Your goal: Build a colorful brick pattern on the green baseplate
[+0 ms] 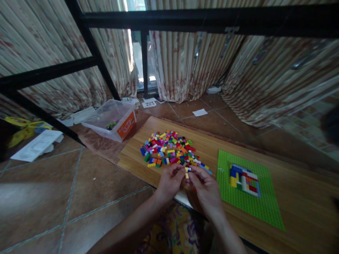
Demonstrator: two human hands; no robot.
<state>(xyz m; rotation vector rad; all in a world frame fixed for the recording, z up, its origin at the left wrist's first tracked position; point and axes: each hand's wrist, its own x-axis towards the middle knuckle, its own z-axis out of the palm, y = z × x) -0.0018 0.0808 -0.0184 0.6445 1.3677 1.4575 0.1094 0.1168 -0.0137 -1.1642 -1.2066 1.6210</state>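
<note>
Between the fingertips of both hands are small toy bricks [186, 173], yellow with some white and blue; whether they are joined I cannot tell. My left hand [171, 180] pinches them from the left, and my right hand [206, 185] grips from the right. Just beyond the fingers spreads a loose pile of coloured toy bricks [169, 144] on the wooden table. Right of my hands lies a green baseplate [267, 208]. On it sits a low, roughly square build of bricks [245, 180] in blue, yellow, white, red and green.
A clear plastic box [106, 113] with an orange label and a few pieces inside stands beyond the wooden table [209, 135]. White foam packaging [37, 145] lies on the tiled floor at left. A black metal frame [100, 67] crosses in front of striped curtains [185, 67].
</note>
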